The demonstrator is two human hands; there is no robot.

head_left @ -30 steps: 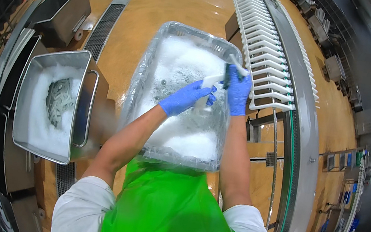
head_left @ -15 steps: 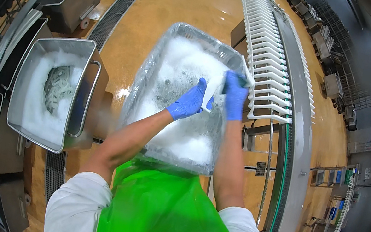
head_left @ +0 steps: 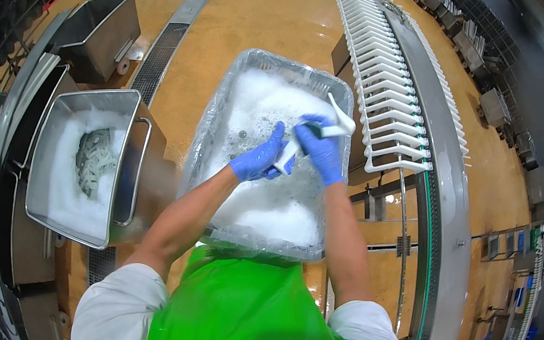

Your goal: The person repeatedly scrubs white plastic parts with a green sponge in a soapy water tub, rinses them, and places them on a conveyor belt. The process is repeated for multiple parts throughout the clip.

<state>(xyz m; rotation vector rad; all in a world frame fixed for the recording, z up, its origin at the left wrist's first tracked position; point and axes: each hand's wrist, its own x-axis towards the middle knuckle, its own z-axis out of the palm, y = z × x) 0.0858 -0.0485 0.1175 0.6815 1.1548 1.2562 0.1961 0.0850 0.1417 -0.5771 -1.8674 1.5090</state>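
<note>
Above the foamy tub [head_left: 260,245], a bent white piece [head_left: 339,129] slants toward two o'clock, its lower end grasped by the left hand [head_left: 264,159]. The right hand [head_left: 322,152], clasping a dark green pad [head_left: 312,129] against it, has moved nearer the left than before.

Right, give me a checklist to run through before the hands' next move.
1. Left hand gripping the lower end of the white piece: ok.
2. Right hand with the dark green pad at the piece: ok.
3. Hands clear of the white row along the conveyor: ok.
4. Piece fully out of the tub: not ok, partly over it.
5. Piece scrubbed clean: cannot tell.
</note>
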